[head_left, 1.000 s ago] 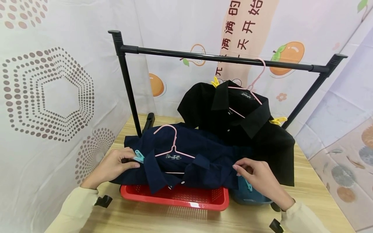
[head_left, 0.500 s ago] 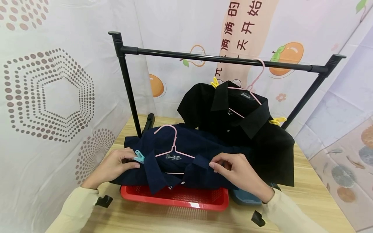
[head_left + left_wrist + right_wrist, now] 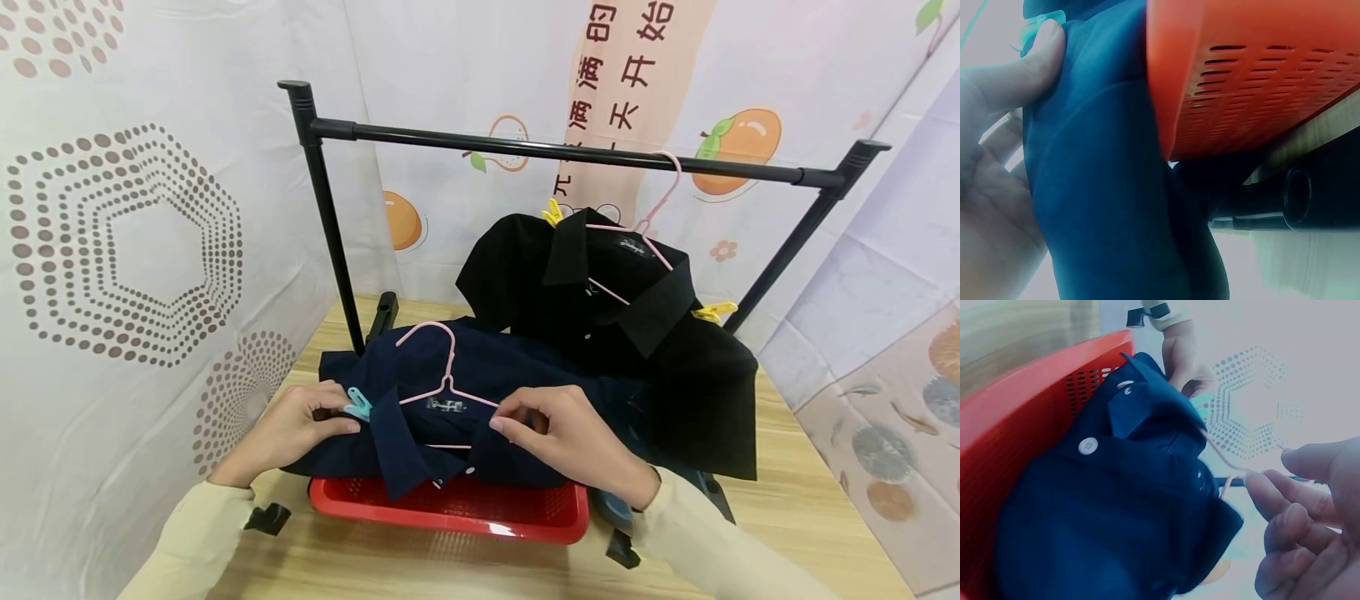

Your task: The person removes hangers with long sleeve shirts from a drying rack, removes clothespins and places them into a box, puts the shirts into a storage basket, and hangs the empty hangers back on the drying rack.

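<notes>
A navy shirt (image 3: 517, 358) lies over a red basket (image 3: 450, 518), with a pink hanger (image 3: 447, 382) inside its collar. Beside the collar my left hand (image 3: 288, 429) pinches the shirt's shoulder close to a light blue clothespin (image 3: 359, 403). In the left wrist view the thumb (image 3: 1047, 50) presses on the cloth next to that clothespin (image 3: 1041, 24). My right hand (image 3: 566, 437) is at the other side of the collar, its fingertips by the hanger's arm. The right wrist view shows its thumb and fingers apart, the index fingertip against or very near the hanger.
Behind stands a black garment rack (image 3: 487, 148). A black shirt (image 3: 525, 267) hangs from it on another pink hanger (image 3: 667, 196), with yellow clothespins (image 3: 716, 312) at its shoulders. A blue container (image 3: 613, 507) is partly hidden by my right arm.
My right hand has moved left, from the shirt's right shoulder above the blue container to the collar and hanger. My left hand and the shirt have stayed nearly still.
</notes>
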Demonstrator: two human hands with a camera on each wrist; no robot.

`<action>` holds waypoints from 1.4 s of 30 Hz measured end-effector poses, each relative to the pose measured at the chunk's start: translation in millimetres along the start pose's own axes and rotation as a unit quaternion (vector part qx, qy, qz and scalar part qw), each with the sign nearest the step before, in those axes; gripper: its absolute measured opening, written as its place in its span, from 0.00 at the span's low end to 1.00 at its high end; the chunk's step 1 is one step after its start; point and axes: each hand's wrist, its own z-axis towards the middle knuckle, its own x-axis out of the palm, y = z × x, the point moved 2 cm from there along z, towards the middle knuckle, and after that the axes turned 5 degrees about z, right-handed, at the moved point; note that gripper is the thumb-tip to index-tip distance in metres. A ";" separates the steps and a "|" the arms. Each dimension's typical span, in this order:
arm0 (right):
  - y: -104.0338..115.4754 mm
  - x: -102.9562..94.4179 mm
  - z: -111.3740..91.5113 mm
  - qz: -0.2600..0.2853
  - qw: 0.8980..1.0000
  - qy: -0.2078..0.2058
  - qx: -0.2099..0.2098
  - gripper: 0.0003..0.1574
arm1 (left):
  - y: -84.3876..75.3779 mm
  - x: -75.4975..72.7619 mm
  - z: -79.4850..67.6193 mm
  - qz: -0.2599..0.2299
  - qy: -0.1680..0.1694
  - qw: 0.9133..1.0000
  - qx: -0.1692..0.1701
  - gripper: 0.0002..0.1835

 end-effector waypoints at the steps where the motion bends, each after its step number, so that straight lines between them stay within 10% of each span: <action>1: 2.3 1.5 3.6 -0.001 1.000 0.002 -0.005 0.04 | 0.0 0.0 -0.1 -0.001 0.000 1.000 0.000 0.15; 20: 33.2 52.7 66.8 -0.035 0.996 0.061 -0.057 0.15 | -0.8 -0.4 0.1 -0.001 0.001 1.000 -0.002 0.14; 34: 41.9 86.2 102.8 -0.133 0.985 0.111 -0.009 0.34 | 1.1 0.6 0.6 0.002 0.007 1.000 0.004 0.15; 42: 46.2 100.0 114.8 -0.140 0.981 0.135 0.000 0.28 | 1.9 0.1 1.6 -0.003 0.014 1.000 0.001 0.16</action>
